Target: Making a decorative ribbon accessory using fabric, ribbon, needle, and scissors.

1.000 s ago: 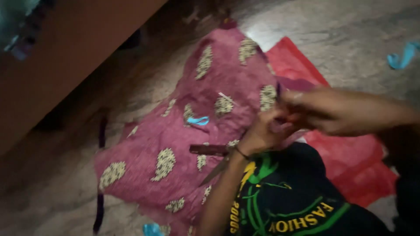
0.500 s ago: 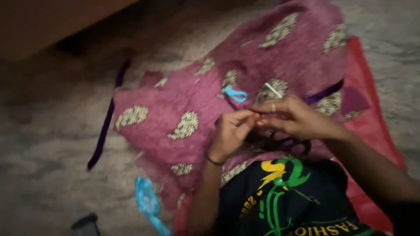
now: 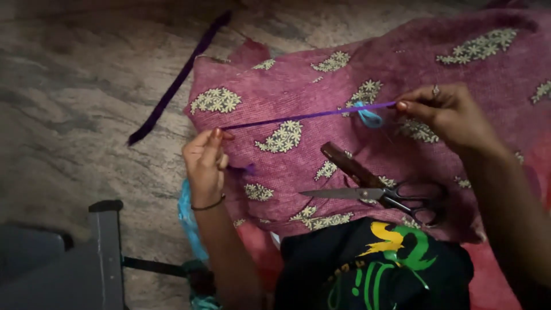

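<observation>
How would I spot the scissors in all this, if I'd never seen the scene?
Find the big pink cloth with pale paisley patches spread on the floor. Near its lower edge, below the purple strip stretched between both hands, lie the scissors: the only metal thing there, blades open, dark loop handles pointing right.

The pink paisley-patterned cloth (image 3: pixel 367 132) lies on the marbled stone floor (image 3: pixel 69 115); black-handled metal scissors (image 3: pixel 379 198) rest on it at five o'clock, a loose dark purple fabric strip (image 3: pixel 178 80) lies on the floor at ten o'clock off the cloth

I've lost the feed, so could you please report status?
Left hand and right hand pinch purple strip taut. Scissors lie open on cloth below.
</observation>
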